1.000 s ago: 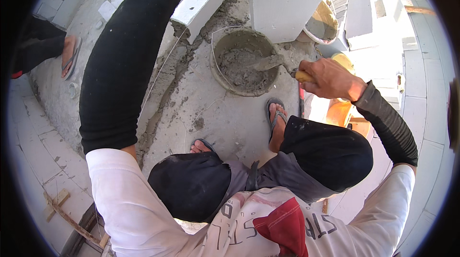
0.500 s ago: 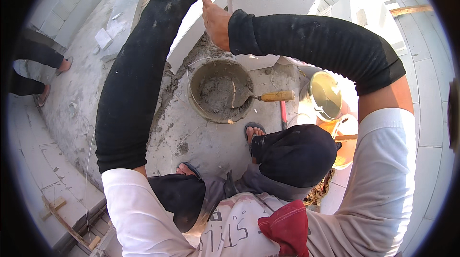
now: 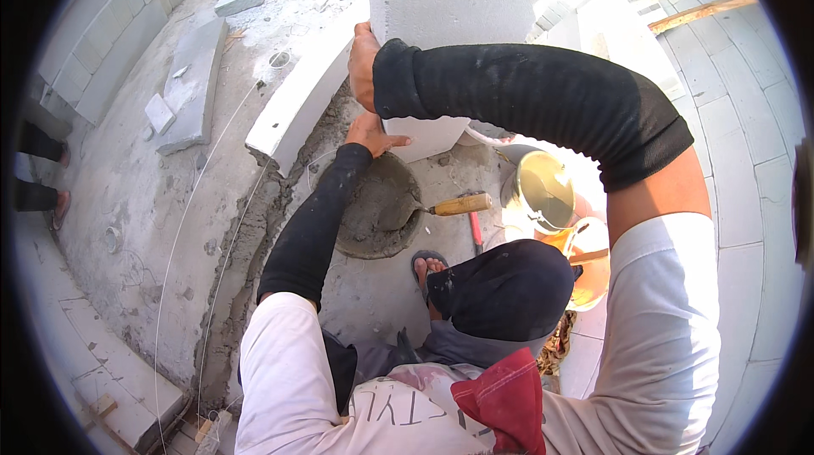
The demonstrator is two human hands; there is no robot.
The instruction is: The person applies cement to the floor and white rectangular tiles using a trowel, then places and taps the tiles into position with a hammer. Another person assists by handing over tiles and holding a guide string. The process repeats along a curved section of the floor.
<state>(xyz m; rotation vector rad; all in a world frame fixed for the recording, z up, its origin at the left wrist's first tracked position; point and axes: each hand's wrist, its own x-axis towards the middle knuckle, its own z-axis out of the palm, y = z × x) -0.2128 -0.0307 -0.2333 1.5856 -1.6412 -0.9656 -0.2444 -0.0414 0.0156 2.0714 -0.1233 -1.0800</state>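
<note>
A large pale lightweight concrete block (image 3: 458, 18) stands ahead of me, its lower part showing below my right forearm. My right hand (image 3: 363, 65) is pressed against its left edge, fingers curled around the far side. Lower down, my left hand (image 3: 371, 134) grips the block's bottom left corner, thumb stretched across the near face; its other fingers are partly hidden. Just below sits a round bucket of grey mortar (image 3: 365, 239). A trowel (image 3: 458, 204) with a wooden handle rests in it, blade in the mortar. Another white block (image 3: 301, 107) lies left of my hands along a mortar strip.
Mortar (image 3: 225, 311) runs along the floor at left beside a thin string (image 3: 182, 226). Right of the mortar bucket are a red-handled tool (image 3: 476, 233), a bucket (image 3: 547, 188) and an orange bucket (image 3: 591, 281). A slab (image 3: 195, 73) lies far left. Another person's legs (image 3: 38, 196) show at the left edge.
My left hand has come down from the block's upper part to its bottom left corner. My right hand stays at the block's left edge. The view has shifted, showing more of the block's top.
</note>
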